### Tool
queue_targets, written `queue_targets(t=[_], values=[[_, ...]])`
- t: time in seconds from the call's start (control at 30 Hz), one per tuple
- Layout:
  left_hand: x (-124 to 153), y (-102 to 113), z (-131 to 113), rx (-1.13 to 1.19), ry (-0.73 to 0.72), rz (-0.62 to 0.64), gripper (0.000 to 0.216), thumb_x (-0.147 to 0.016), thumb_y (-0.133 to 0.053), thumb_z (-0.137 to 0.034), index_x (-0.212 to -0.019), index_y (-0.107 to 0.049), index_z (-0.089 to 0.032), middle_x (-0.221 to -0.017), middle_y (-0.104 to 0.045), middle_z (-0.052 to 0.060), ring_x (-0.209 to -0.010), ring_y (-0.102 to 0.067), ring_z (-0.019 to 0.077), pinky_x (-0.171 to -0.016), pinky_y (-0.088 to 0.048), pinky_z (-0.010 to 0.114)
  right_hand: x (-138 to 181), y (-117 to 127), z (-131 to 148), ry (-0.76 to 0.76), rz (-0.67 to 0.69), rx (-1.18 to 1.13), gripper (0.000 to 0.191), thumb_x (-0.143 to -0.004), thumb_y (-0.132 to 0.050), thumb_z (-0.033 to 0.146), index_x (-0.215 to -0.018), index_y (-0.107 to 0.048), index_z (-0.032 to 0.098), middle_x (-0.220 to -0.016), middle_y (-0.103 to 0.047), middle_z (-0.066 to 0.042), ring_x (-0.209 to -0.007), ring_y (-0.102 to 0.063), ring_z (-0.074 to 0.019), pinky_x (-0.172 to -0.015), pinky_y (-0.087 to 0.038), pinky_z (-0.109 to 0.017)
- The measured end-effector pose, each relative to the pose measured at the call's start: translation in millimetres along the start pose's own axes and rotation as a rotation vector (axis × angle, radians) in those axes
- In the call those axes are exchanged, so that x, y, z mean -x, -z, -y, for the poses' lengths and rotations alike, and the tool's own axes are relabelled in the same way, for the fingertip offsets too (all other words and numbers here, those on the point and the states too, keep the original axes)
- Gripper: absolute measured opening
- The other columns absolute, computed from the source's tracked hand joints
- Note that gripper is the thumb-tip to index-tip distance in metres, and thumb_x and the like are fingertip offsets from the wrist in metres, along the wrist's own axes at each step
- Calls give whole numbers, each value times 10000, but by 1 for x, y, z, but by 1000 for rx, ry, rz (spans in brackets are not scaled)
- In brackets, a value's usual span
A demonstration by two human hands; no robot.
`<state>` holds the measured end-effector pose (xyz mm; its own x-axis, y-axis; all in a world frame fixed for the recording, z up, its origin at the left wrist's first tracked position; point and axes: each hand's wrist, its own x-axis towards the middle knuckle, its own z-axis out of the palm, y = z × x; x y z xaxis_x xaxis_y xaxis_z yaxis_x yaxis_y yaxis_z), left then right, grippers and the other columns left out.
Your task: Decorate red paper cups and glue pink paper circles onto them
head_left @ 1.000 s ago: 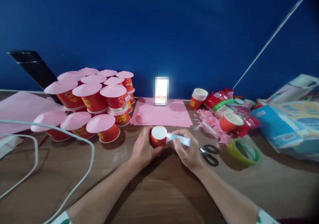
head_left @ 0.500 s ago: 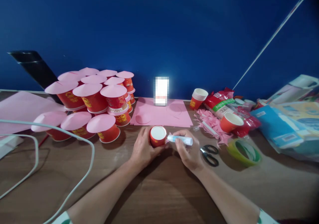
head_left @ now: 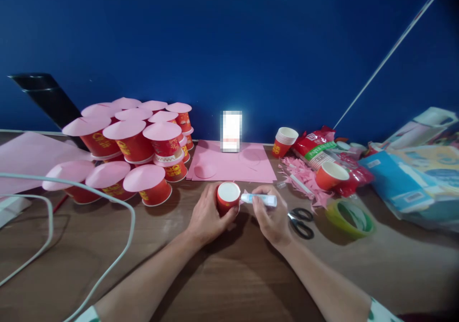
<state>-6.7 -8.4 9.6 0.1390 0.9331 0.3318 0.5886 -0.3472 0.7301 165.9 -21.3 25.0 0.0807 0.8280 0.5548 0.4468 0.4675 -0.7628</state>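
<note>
My left hand [head_left: 208, 214] is wrapped round a small red paper cup [head_left: 228, 195] that stands upside down on the wooden table, its white base facing up. My right hand [head_left: 272, 217] grips a white and blue glue stick [head_left: 258, 199], lying nearly level, with its tip at the cup's right rim. A scrap of pink paper peeks out just under the glue stick's tip. Both hands rest near the table's middle.
A pile of red cups with pink paper cones [head_left: 132, 143] fills the left. A pink sheet [head_left: 229, 166] lies behind the hands. Scissors [head_left: 301, 221], a green tape roll [head_left: 349, 218], pink scraps, an open red cup [head_left: 332, 175], a cup stack [head_left: 286, 141] and packets lie right. White cables [head_left: 89, 188] cross the left.
The glue stick has levelled out and its tip has shifted slightly along the cup's rim. The left hand has turned the cup a little. Everything else stays put.
</note>
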Motion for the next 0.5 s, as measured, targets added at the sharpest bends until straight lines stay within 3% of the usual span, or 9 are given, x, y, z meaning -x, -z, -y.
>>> queue_targets(t=[0.5], values=[[-1, -1, 2, 31, 37, -2, 488, -696, -701, -423, -1102, -517, -224, -1031, -594, 52, -951, -577, 232, -800, -465, 366, 4, -2, -8, -41, -14, -93, 80, -852, -573, 255, -893, -577, 186, -707, -621, -7, -538, -546, -105, -497, -433, -207]])
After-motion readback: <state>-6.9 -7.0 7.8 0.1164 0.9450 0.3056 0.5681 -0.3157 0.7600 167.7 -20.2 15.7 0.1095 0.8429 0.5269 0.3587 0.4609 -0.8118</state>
